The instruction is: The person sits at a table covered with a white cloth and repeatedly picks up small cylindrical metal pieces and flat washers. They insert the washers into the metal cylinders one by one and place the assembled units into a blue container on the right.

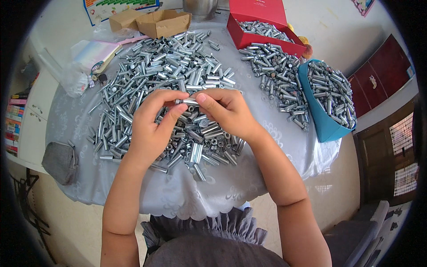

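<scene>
Above the loose pile, a short shiny metal expansion bolt with a sleeve (188, 102) is held level between my two hands. My left hand (151, 123) pinches its left end between thumb and fingers. Thumb and forefinger of my right hand (224, 108) grip the right end and hide part of it. Beneath and around both hands spreads a large heap of metal sleeves (166, 63), with long bolts mixed in. Nuts and washers (213, 142) lie among the sleeves at the near side of the heap.
A silvery patterned tablecloth (243, 187) covers the round table. Assembled expansion bolts (283, 76) are heaped at right. More fill a red box (233, 31) and a teal bin (312, 113). At left are a grey pouch (60, 163), a notebook (95, 53) and a plastic bag (76, 81); behind, a cardboard box (163, 23).
</scene>
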Available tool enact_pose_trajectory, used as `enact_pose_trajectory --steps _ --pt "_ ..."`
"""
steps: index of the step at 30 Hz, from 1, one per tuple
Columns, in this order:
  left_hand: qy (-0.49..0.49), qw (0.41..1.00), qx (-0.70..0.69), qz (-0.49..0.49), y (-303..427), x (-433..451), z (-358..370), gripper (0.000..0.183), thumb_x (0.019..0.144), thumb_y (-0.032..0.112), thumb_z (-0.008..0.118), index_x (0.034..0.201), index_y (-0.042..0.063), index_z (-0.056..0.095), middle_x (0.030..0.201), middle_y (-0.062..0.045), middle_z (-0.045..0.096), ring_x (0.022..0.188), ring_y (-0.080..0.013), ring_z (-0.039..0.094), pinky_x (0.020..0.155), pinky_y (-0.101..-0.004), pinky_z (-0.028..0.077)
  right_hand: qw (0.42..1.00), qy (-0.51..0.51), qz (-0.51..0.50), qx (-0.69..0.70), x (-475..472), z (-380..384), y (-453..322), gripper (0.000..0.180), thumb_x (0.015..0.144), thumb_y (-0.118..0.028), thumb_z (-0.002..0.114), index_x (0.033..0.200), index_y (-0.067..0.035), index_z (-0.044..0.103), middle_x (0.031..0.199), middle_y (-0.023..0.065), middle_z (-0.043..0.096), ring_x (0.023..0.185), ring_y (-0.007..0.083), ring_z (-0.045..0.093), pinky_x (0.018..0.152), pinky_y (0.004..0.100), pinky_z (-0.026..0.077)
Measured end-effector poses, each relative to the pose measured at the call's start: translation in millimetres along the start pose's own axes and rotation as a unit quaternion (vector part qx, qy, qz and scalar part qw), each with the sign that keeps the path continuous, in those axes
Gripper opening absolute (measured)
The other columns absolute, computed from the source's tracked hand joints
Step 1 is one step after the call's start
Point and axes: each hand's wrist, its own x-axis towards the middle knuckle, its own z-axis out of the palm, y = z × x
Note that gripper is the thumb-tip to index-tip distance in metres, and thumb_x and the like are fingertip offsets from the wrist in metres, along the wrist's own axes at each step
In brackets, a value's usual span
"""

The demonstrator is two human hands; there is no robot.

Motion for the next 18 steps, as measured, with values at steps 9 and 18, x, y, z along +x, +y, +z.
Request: enact_pose_trajectory --steps 9,18 --pt "-0.001 0.998 0.014 -0.062 5 1 -5 0.021 0.075 0.006 0.063 0.095 0.001 0.06 0.085 -0.007 0.061 0.074 -0.0153 0.057 0.07 -0.0257 0.045 0.999 0.015 0.014 0.034 0 1 1 0.031 0.088 -0.024 0.051 0.092 0.005 0.06 0.068 -0.0022 0.052 0.063 0.004 0.041 0.055 0.0211 0.037" --pt "0.009 0.999 0.03 -0.029 0 -2 -4 0.024 0.076 0.007 0.063 0.1 0.002 0.058 0.086 -0.007 0.06 0.073 -0.0118 0.057 0.067 -0.0237 0.045 0.971 0.046 0.006 0.236 7 6 5 0.025 0.087 -0.018 0.051 0.099 0.003 0.056 0.068 0.0013 0.053 0.061 0.0091 0.051 0.056 0.0211 0.042"
